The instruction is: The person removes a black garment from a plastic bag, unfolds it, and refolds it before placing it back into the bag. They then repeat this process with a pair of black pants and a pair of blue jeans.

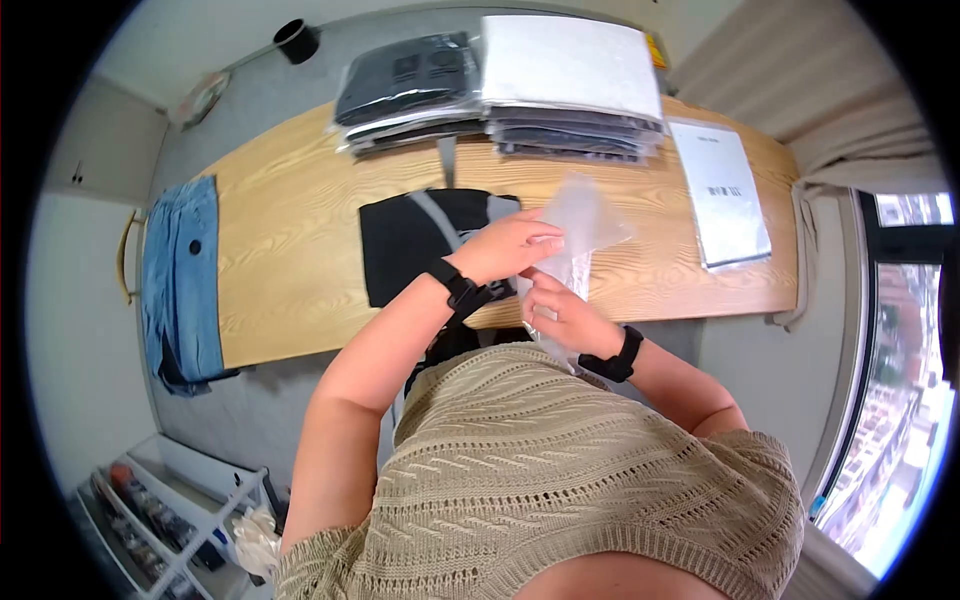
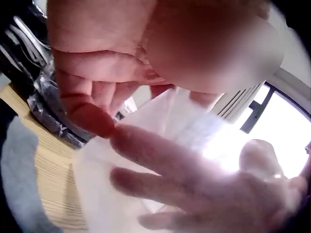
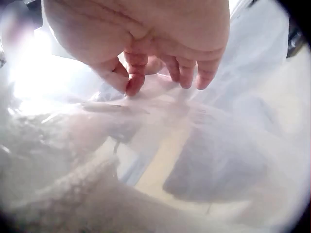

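Observation:
A translucent plastic bag (image 1: 582, 215) hangs between both hands over the table's near side, right of a folded black garment with grey straps (image 1: 398, 245). The left hand (image 1: 508, 246) pinches the bag's upper part. Just below it, the right hand (image 1: 568, 315) grips the bag with curled fingers. In the left wrist view the left hand (image 2: 97, 73) has fingertips at the film (image 2: 97, 179), facing the other hand's spread fingers. Seen from the right wrist, the right hand (image 3: 141, 43) pinches the film (image 3: 218, 131) between thumb and finger.
Packaged dark garments (image 1: 410, 80) and a white-topped stack (image 1: 570, 70) stand at the table's far edge. A flat white package (image 1: 720, 195) lies at the right, folded jeans (image 1: 182, 280) at the left end. A window (image 1: 900, 400) is at far right.

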The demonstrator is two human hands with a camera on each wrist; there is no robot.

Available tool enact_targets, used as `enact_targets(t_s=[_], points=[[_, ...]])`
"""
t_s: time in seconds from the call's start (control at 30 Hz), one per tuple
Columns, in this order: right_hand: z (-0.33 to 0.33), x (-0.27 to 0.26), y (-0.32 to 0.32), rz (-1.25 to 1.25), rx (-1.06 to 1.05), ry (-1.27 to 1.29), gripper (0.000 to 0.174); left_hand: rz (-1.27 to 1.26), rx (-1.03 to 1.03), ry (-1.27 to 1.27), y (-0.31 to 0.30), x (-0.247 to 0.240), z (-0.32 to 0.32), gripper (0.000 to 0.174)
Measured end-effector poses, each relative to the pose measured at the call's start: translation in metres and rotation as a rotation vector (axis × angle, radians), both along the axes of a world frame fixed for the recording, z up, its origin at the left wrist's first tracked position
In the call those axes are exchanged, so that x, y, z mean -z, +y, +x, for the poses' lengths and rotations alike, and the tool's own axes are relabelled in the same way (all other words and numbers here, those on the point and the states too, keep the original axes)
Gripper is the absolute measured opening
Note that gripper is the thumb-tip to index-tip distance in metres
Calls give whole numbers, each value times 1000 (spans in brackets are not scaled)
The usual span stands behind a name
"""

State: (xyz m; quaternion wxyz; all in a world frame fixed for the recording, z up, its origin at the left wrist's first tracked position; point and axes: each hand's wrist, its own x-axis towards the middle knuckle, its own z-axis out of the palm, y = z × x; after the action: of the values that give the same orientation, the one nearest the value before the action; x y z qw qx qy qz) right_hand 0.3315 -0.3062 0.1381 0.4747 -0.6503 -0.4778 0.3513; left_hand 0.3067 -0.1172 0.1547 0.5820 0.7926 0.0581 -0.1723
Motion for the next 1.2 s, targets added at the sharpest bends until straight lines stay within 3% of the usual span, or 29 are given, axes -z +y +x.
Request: enact_targets(t_s=[0.03, 0.1, 0.23, 0.4, 0.47, 0.57, 0.6, 0.67, 0.8, 0.87, 0.93, 1.03, 1.1, 1.17, 1.2], points=[[-9, -2, 12, 15, -59, -20, 3, 3, -22, 1, 11, -2, -13, 41], [-25, -3, 34, -36, -157, -59, 4, 361, 68, -89, 33, -4, -39, 55], [-64, 3, 88, -30, -316, -69, 9, 370, 74, -120, 81, 8, -98, 74], [-124, 14, 158, -37, -446, -222, 12, 266, -49, -169, 137, 34, -168, 59], [-143, 22, 189, 86, -456, -230, 15, 252, -100, -154, 162, 56, -194, 52], [-159, 24, 222, 69, -488, -293, 19, -301, -733, -32, 202, 83, -235, 28], [-161, 23, 233, 72, -481, -302, 20, -301, -741, -28, 214, 85, -246, 28], [-151, 7, 247, -45, -481, -258, 21, -464, -1030, -61, 247, 89, -265, 26], [-126, 33, 234, -71, -224, -294, 21, -388, -1127, -56, 301, 141, -291, 27], [-113, 17, 225, -247, -125, -159, 20, -437, -1203, -100, 322, 171, -299, 27], [-105, 17, 209, -222, 19, -189, 19, -381, -1205, -18, 336, 175, -303, 27], [-85, 33, 179, -343, 232, -179, 18, -526, -1271, -105, 359, 203, -312, 31], [-64, 51, 156, -460, 420, -155, 21, -472, -1432, -63, 359, 199, -315, 30], [-41, 82, 132, -486, 634, -357, 39, 321, -1374, 182, 380, 203, -322, 38], [-32, 104, 120, -463, 736, -479, 51, 380, -1448, -135, 379, 204, -325, 50]])
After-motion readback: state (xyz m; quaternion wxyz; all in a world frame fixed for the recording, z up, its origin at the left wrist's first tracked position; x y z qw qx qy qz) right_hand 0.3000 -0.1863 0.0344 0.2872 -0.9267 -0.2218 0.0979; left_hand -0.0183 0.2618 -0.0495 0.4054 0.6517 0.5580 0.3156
